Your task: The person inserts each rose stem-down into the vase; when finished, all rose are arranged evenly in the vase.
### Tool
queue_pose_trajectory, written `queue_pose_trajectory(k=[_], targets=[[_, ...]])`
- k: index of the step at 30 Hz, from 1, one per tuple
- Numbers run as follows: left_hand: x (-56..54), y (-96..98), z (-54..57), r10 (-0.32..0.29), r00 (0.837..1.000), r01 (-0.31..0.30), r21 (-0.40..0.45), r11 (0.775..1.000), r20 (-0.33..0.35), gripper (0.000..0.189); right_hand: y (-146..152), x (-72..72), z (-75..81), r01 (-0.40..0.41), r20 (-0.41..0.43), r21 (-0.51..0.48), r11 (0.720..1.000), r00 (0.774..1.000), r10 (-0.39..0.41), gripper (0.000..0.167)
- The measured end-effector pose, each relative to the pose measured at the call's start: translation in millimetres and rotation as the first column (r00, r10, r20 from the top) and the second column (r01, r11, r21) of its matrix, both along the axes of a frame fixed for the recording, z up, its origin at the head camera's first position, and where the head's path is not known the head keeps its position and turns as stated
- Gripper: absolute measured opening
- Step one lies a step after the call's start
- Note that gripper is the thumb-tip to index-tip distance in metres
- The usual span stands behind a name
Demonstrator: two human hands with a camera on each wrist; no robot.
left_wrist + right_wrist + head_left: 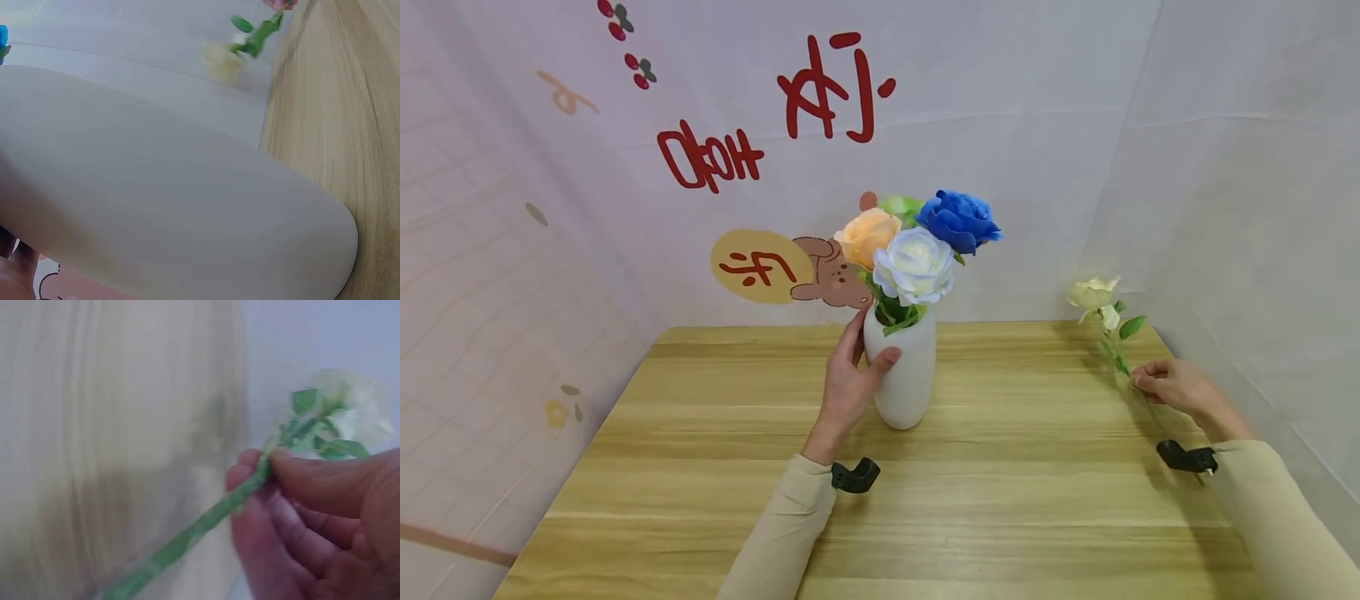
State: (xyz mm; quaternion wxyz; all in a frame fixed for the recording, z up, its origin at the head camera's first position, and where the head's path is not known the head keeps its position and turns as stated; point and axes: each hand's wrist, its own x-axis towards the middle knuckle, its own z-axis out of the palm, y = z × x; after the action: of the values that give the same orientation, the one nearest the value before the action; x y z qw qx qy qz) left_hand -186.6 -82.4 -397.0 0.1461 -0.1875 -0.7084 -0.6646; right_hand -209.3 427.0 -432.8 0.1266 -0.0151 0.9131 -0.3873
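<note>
A white vase (pixel 910 375) stands upright on the table, holding an orange rose (pixel 868 236), a pale blue-white rose (pixel 914 267) and a blue rose (pixel 958 221), with green behind them. My left hand (pixel 844 385) grips the vase's upper left side, thumb across the front. The vase (pixel 175 187) fills much of the left wrist view and hides most of that hand. At the right side, my right hand (pixel 1183 390) pinches a cream rose (pixel 1092 293) by its stem. In the right wrist view the green stem (pixel 187 537) runs between thumb and fingers, bloom (pixel 365 415) beyond them.
The wooden table (pixel 700 467) meets a pale backdrop (pixel 1015 108) with printed red characters and a cartoon bear (pixel 838 279) behind the vase. Another pale sheet (pixel 1285 250) rises close beside my right hand. Black cameras sit on both wrists.
</note>
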Motion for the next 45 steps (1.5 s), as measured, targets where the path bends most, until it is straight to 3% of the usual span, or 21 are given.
queue_pose_trajectory(k=[4,10,13,18,20,26,29,37,45], targets=[[-0.2,-2.5,-0.1,0.012,1.0,-0.012,0.0,1.0,-0.005,0.103,-15.9,4.4,11.8,0.052,-0.069,-0.158,0.986,0.996,-0.064,0.041],[0.2,-3.1,0.1,0.033,0.999,-0.033,-0.002,0.999,-0.016,0.102,-42.4,11.7,27.9,0.088,-0.164,-0.372,0.924,0.974,-0.159,0.033],[0.1,-2.3,-0.1,0.025,1.0,-0.025,-0.001,1.0,-0.007,0.102,-55.8,18.5,36.7,0.081,-0.198,-0.519,0.851,0.957,-0.212,0.02],[1.4,-0.5,-1.4,0.028,1.0,-0.028,-0.007,1.0,0.008,0.105,-84.5,28.0,49.7,0.026,-0.215,-0.738,0.674,0.938,-0.272,0.013],[1.8,-0.7,-1.6,0.031,1.0,-0.031,-0.005,1.0,0.006,0.104,-97.9,29.6,54.0,0.0,-0.239,-0.769,0.64,0.928,-0.287,0.014],[1.2,-1.0,-1.4,0.033,0.999,-0.033,-0.011,0.999,-0.001,0.101,-128.9,35.0,64.7,-0.044,-0.284,-0.817,0.575,0.898,-0.335,0.012],[0.7,-0.3,-1.7,0.031,1.0,-0.031,-0.017,0.999,-0.001,0.103,-140.5,38.0,69.8,-0.067,-0.287,-0.842,0.535,0.896,-0.339,0.013],[3.3,-0.4,-1.2,0.035,0.999,-0.035,-0.03,0.999,0.004,0.101,-178.9,42.4,88.4,-0.108,-0.306,-0.881,0.461,0.874,-0.379,0.01],[1.9,0.7,-1.0,0.04,0.999,-0.04,-0.034,0.999,0.01,0.102,-211.8,39.1,104.9,-0.144,-0.3,-0.924,0.353,0.846,-0.441,0.011]])
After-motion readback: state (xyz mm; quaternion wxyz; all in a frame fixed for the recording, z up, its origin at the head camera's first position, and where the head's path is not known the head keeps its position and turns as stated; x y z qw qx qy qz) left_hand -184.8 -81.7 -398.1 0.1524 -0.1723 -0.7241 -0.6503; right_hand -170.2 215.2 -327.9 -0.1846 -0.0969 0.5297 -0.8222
